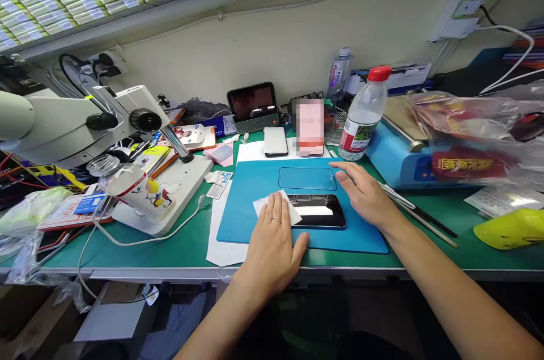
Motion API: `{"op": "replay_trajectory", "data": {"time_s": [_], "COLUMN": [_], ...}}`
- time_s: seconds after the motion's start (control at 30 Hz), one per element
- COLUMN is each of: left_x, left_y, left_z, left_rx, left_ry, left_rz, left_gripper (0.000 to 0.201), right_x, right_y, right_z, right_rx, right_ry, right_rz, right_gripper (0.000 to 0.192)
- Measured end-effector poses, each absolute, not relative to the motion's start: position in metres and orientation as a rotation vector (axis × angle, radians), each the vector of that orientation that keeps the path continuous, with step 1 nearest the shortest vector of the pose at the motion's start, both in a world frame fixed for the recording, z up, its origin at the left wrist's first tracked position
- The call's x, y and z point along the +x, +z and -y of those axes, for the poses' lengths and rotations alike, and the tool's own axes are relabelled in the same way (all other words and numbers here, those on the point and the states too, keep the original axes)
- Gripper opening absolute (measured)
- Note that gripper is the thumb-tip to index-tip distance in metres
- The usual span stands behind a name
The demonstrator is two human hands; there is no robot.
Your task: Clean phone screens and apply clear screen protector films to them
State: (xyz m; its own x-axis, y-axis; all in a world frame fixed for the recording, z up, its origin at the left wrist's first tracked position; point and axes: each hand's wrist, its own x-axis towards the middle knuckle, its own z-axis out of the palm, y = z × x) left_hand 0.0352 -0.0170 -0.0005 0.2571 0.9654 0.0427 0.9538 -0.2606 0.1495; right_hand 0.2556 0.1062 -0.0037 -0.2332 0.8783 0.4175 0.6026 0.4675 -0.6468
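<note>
My left hand (275, 246) lies flat, fingers stretched out, on a white wipe (293, 214). The wipe covers the left end of a black smartphone (323, 211), which lies face up with a glossy, reflecting screen. Behind the phone, a clear screen protector with a dark outline (306, 178) rests on the blue mat (246, 178). My right hand (361, 190) is open at the mat's right side, its fingertips close to the protector's right end. Whether they touch it I cannot tell.
At left stand a microscope (46, 122) and a glass jar (136, 190) with a white cable (170, 240) alongside. A red-capped bottle (361, 116) and a blue machine (391, 150) are at back right. Tweezers (420, 212) and a yellow object (505, 229) lie right of my right hand.
</note>
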Motion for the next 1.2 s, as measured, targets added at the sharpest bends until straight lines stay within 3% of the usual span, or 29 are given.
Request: {"op": "replay_trajectory", "data": {"time_s": [0.4,1.2], "left_x": [0.116,0.129], "left_y": [-0.002,0.008], "left_z": [-0.003,-0.014], "left_rx": [2.57,2.64], "left_ry": [0.372,0.337], "left_rz": [-1.712,-1.598], "left_gripper": [0.083,0.089], "right_x": [0.257,0.258], "right_y": [-0.004,-0.002], "right_z": [-0.11,-0.112], "right_rx": [-1.187,-1.219], "right_ry": [0.461,0.431], "right_rz": [1.908,1.91], "right_gripper": [0.055,0.06]}}
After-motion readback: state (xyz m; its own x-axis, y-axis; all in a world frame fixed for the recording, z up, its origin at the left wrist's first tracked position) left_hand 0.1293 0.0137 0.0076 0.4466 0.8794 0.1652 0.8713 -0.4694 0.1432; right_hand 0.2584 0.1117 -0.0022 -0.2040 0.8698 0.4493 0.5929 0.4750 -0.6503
